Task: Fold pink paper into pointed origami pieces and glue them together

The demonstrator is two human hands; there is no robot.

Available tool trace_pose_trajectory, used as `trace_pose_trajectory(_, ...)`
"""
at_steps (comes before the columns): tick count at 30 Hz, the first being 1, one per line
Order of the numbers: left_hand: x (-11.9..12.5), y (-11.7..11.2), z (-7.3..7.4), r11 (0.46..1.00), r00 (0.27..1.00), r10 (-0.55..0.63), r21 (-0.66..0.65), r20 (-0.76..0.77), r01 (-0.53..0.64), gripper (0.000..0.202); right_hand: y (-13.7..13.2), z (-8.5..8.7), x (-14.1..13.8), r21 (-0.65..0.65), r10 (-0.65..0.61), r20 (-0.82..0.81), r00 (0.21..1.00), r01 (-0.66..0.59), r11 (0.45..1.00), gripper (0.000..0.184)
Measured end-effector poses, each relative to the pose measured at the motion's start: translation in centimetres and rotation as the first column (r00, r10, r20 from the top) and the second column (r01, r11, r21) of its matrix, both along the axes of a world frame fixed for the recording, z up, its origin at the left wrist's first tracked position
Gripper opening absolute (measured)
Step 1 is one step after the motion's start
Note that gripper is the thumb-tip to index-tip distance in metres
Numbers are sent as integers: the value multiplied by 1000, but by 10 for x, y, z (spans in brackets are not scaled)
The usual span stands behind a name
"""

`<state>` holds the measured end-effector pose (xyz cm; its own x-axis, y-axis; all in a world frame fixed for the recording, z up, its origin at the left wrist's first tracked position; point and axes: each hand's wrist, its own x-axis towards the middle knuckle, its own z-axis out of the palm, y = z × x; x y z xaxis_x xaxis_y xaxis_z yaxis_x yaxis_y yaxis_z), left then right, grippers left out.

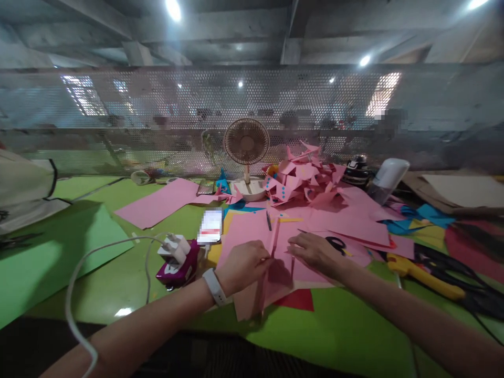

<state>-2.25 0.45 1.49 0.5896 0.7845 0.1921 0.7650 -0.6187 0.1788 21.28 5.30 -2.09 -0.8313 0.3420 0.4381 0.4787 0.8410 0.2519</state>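
Observation:
My left hand [242, 265], with a white band on its wrist, has its fingers curled and pinched on a raised fold of a pink paper sheet [252, 227] lying on the green table [338, 331]. My right hand [315, 252] lies on the same sheet just right of the fold, fingers pressed down on the paper. A narrow upright crease of pink paper stands between the two hands. Black-handled scissors [336, 244] lie right behind my right hand.
A pile of folded pink paper shapes [305, 181] sits behind, beside a small desk fan [246, 152]. A phone [210, 226], a white charger on a purple box [177, 260] with cable, a yellow tool [421, 275], a white bottle [388, 178] and more coloured sheets lie around.

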Motion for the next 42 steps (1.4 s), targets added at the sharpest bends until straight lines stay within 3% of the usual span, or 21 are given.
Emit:
trace_pose_trajectory(2, -1, 7, -6, 996, 996, -83, 22, 17, 82, 36, 0, 1, 3, -35, -1, 10, 1000, 2, 999, 21)
trace_pose_trajectory(5, -3, 15, -16, 980, 978, -199, -28, -57, 198, 67, 0, -1, 4, -102, -14, -3, 1000, 14, 995, 23)
trace_pose_trajectory(8, -2, 17, -26, 965, 958, -253, -107, -138, 239, 70, 1, -5, 3, -201, -44, -85, 995, 26, 979, 20)
trace_pose_trajectory(14, 2, 11, -28, 981, 963, -194, -50, -189, 188, 74, 9, -7, -2, -413, -94, -196, 976, 5, 911, 18)
trace_pose_trajectory(22, 4, 7, -24, 992, 970, -123, -24, -210, 121, 73, 18, 5, -10, -673, -279, -264, 923, 31, 739, 13)
trace_pose_trajectory(26, 6, 8, -22, 991, 965, -137, -36, -226, 132, 75, 18, 7, -17, -695, -381, -234, 895, 120, 709, 12)
trace_pose_trajectory(32, 7, 8, -23, 990, 962, -142, -44, -234, 135, 75, 19, -9, -23, -677, -479, -275, 834, 186, 712, 12)
trace_pose_trajectory(42, 7, 9, -23, 984, 964, -176, -56, -199, 168, 70, 13, -14, -24, -664, -538, -302, 787, 231, 711, 11)
